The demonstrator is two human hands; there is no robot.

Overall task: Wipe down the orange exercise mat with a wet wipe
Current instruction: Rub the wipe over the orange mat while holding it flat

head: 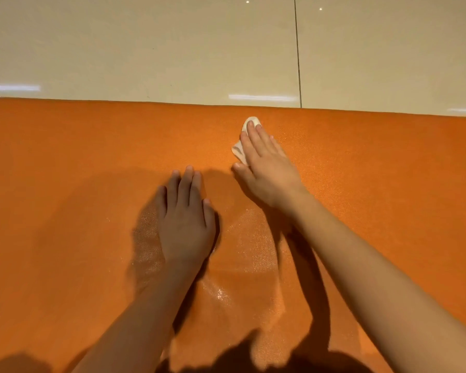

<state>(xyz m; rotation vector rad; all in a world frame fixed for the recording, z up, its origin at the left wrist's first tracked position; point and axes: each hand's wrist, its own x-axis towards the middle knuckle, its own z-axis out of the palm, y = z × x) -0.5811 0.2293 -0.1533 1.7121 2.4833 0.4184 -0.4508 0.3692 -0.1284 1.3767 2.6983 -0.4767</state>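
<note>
I press my right hand [264, 160], fingers straight, on the crumpled white wet wipe [238, 150] over the pebbled, glistening orange mat [92, 157], my left hand [184, 219] flat beside it.

Bare mat [374, 162] right of right hand [264, 162]

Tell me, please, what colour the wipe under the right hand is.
Off-white; the wet wipe under the right hand shows best in the head view.
</note>
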